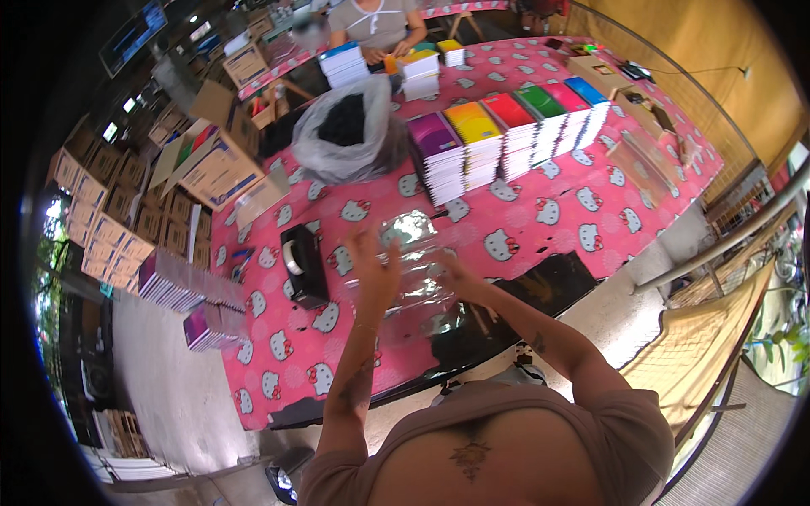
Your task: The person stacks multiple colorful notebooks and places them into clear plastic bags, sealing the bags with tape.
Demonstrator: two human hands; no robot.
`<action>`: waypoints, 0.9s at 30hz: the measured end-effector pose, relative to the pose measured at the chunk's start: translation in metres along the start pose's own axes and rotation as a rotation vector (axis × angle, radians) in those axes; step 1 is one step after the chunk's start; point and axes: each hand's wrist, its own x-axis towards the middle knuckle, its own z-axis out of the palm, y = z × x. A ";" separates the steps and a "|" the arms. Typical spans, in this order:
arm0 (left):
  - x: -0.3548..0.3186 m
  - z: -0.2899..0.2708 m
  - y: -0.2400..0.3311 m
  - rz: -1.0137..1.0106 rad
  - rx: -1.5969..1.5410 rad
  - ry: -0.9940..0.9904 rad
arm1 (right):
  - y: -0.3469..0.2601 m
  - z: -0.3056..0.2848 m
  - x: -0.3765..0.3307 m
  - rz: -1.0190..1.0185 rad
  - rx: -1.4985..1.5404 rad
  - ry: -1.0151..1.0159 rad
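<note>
Shiny clear plastic (415,268), a bag or a sheet, I cannot tell which, lies crinkled on the table in front of me. At its left side my left hand (375,268) is raised a little, fingers apart and slightly blurred, with nothing visible in them. My right hand (454,277) pinches the plastic at its right side. Left of my left hand stands a black tape dispenser (310,274) with a pale roll of tape. Beyond the plastic, several stacks of spiral notebooks (506,135) stand in a row, with purple, yellow, red, green, pink and blue covers.
A bin lined with a clear bag (308,139) holds black material. Cardboard boxes (215,169) pile up at the left, beside plastic-wrapped purple notebooks (207,329). A co-worker (375,25) sits across the pink patterned table (472,228) near more notebook stacks. Its near edge shows black patches (548,282).
</note>
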 end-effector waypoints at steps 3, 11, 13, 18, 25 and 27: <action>0.024 0.060 0.054 0.139 -0.119 -0.110 | -0.002 -0.113 0.017 -0.120 -0.205 0.322; 0.122 0.293 0.218 0.516 -0.081 -0.143 | 0.026 -0.464 0.077 -0.065 -1.102 0.715; 0.145 0.363 0.238 0.563 0.037 -0.103 | 0.045 -0.510 0.095 0.003 -1.240 0.539; 0.199 0.458 0.212 0.487 0.462 -0.237 | 0.050 -0.552 0.099 -0.203 -1.249 0.427; 0.150 0.355 0.286 0.062 -0.289 -0.190 | 0.113 -0.561 -0.042 -0.265 -0.223 0.590; 0.082 0.344 0.254 0.306 -0.256 -0.096 | 0.140 -0.503 -0.046 -0.291 -0.149 0.298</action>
